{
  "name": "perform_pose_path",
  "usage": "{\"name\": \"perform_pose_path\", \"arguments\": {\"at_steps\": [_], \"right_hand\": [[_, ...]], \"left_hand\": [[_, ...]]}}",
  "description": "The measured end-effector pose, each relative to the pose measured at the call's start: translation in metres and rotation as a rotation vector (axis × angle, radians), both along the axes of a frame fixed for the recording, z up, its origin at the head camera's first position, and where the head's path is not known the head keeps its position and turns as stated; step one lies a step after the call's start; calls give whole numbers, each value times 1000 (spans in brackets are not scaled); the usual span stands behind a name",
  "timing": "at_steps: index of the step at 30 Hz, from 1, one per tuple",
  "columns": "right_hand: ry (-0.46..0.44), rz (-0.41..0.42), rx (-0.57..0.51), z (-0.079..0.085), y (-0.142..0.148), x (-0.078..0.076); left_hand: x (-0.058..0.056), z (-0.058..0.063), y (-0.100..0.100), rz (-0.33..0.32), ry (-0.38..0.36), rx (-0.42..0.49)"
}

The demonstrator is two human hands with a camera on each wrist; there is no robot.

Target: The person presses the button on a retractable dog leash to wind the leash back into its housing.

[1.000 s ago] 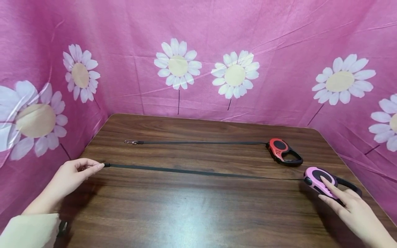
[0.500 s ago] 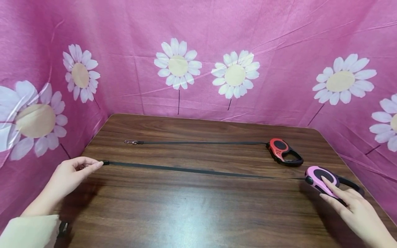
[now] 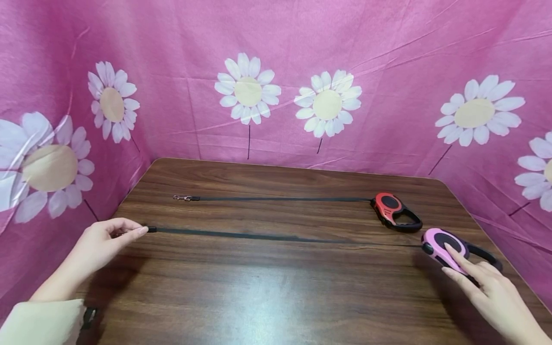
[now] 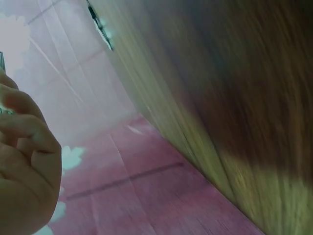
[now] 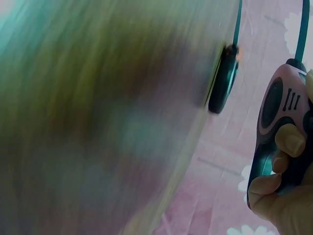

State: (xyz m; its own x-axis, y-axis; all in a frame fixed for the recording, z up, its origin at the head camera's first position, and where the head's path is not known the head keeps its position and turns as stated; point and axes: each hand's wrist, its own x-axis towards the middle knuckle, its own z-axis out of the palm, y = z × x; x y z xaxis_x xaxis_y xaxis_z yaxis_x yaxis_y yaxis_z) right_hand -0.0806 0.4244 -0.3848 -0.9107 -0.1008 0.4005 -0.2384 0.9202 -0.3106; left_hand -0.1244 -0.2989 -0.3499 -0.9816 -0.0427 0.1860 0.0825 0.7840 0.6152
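Left grip pinches the strap end, right grip curls round pink reel. I'd keep the strap between them taut, wrists steady, no twist.

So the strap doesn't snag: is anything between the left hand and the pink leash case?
Nothing visible stands between the left hand and pink leash case except the strap itself; the red leash case lies farther back, off that line.

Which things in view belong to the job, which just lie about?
In the job:
pink leash reel, gripped by the right hand
its dark strap, end pinched by the left hand

Apparently just lying about:
red leash reel and its metal clip, untouched on the table
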Motion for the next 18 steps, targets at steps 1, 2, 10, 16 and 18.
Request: {"name": "perform_pose_path", "arguments": {"at_steps": [1, 2, 10, 16, 18], "right_hand": [[10, 16, -5, 0, -3, -1], [27, 35, -13, 0, -6, -3], [130, 65, -28, 5, -18, -11], [129, 36, -64, 5, -19, -9], [133, 34, -71, 4, -19, -10]], "left_hand": [[-1, 0, 3, -11, -1, 0], [-2, 1, 5, -18, 0, -2], [-6, 3, 13, -23, -7, 7], [-6, 1, 14, -11, -15, 16], [-6, 0, 15, -9, -15, 20]]}}
